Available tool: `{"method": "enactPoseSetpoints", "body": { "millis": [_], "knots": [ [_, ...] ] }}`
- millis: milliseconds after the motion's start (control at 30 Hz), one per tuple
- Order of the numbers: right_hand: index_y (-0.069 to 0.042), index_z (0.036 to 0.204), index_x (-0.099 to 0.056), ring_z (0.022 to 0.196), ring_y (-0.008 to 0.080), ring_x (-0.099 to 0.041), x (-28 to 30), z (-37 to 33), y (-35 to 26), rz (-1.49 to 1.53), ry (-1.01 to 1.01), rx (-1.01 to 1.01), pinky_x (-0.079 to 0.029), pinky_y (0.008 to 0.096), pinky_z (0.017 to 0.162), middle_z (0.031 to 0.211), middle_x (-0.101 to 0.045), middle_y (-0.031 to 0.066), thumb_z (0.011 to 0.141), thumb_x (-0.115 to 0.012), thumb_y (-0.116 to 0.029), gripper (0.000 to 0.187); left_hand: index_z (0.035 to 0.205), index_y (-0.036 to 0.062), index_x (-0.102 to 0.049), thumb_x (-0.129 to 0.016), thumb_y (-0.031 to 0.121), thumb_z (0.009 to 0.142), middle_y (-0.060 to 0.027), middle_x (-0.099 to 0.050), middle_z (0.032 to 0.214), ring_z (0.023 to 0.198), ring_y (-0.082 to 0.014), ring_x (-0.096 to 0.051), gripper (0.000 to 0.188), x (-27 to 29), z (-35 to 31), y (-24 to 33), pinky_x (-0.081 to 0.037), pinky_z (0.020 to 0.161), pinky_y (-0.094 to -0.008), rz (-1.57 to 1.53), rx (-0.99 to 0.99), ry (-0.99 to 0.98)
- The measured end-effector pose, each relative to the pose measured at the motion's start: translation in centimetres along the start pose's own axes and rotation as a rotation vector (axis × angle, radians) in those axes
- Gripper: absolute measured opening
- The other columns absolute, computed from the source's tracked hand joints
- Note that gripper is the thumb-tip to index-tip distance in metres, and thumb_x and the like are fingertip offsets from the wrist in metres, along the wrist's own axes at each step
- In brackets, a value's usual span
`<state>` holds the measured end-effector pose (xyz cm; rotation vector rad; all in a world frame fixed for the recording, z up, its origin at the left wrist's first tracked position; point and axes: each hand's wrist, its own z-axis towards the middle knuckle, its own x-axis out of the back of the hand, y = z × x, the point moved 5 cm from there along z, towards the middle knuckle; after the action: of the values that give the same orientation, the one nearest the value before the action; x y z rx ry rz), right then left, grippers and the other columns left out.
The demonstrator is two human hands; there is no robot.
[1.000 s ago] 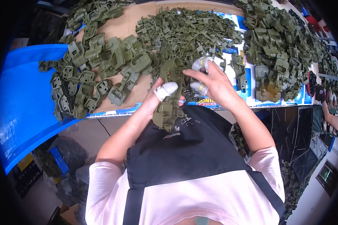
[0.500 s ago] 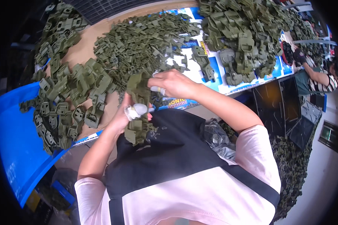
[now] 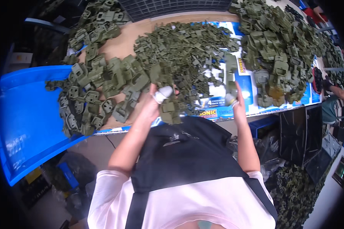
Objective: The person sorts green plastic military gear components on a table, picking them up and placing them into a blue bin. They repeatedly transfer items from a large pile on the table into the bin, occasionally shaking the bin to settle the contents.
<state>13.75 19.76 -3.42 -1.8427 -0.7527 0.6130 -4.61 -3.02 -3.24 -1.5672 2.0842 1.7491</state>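
Note:
My left hand (image 3: 153,107), its thumb wrapped in white, is closed around an olive-green moulded plastic part (image 3: 169,108) above the table's front edge. The part hangs upright in front of my black apron; its far side merges with the heap behind. To the right, my right hand (image 3: 237,106) is over the table, its thumb also wrapped in white. Between thumb and forefinger is the near end of a blurred olive-green plastic part (image 3: 231,64), beside the right-hand heap. Motion blur hides the exact contact of the fingertips.
Small green parts (image 3: 179,45) are heaped mid-table, with larger green pieces (image 3: 118,72) left and a tall green heap (image 3: 279,53) right. A blue tray (image 3: 34,114) stands at the left, and a black grid crate (image 3: 176,7) at the back. Another person's arm (image 3: 338,92) is far right.
My right hand has left the part in my left hand and moved right over the table. My left hand still holds its part. The whole view has shifted and turned.

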Motion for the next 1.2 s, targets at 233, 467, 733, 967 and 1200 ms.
{"method": "enactPoseSetpoints", "body": {
  "millis": [233,467,733,967,1200],
  "knots": [
    [-0.008,0.139,-0.023,0.127,0.0289,-0.035,-12.6,-5.1,-3.0,-0.232,-0.424,0.182,-0.029,0.0343,0.103,0.136,-0.035,0.0201,0.079,-0.062,-0.013,0.072,0.138,0.0184,-0.011,-0.065,0.002,0.076,-0.0094,-0.034,0.134,0.117,-0.0223,-0.043,0.084,-1.9,-1.2,0.8,-0.045,0.090,-0.0338,0.081,-0.130,0.253],
    [-0.011,0.141,-0.019,0.111,0.0380,-0.047,-13.9,-5.8,-4.5,-0.552,-0.421,0.320,-0.039,0.0392,0.092,0.122,-0.046,0.0243,0.080,-0.062,-0.022,0.075,0.134,0.0122,-0.011,-0.061,0.007,0.082,-0.0119,-0.038,0.128,0.112,-0.0236,-0.048,0.072,-2.2,-2.5,2.2,-0.046,0.089,-0.0331,0.222,-0.199,0.308],
    [-0.013,0.141,-0.022,0.128,0.0205,-0.030,-13.8,-5.1,-3.0,0.164,-0.597,0.006,-0.027,0.0336,0.102,0.140,-0.029,0.0116,0.086,-0.057,-0.026,0.067,0.128,0.0078,-0.026,-0.056,0.011,0.086,-0.0105,-0.046,0.121,0.102,-0.0206,-0.054,0.052,-2.9,-3.9,3.6,-0.050,0.084,-0.0339,-0.024,-0.373,0.278],
    [-0.008,0.133,-0.036,0.113,0.0255,-0.051,-11.6,-3.5,-4.1,-0.255,-0.556,0.061,-0.041,0.0355,0.093,0.125,-0.050,0.0128,0.078,-0.066,-0.022,0.064,0.139,0.0177,-0.024,-0.066,0.039,0.074,-0.0133,-0.019,0.143,0.126,-0.0269,-0.033,0.081,-1.1,-6.1,6.7,-0.022,0.105,-0.0442,0.417,-0.749,0.348],
    [0.002,0.130,-0.035,0.101,0.0374,-0.053,-11.8,-6.4,-6.3,-0.909,-0.802,0.382,-0.042,0.0411,0.089,0.109,-0.053,0.0261,0.079,-0.060,-0.025,0.064,0.136,0.0090,-0.030,-0.065,0.028,0.072,-0.0181,-0.055,0.111,0.109,-0.0321,-0.049,0.075,-8.0,-6.4,4.8,-0.022,0.104,-0.0485,1.626,-0.198,-0.524]
  ]
}}
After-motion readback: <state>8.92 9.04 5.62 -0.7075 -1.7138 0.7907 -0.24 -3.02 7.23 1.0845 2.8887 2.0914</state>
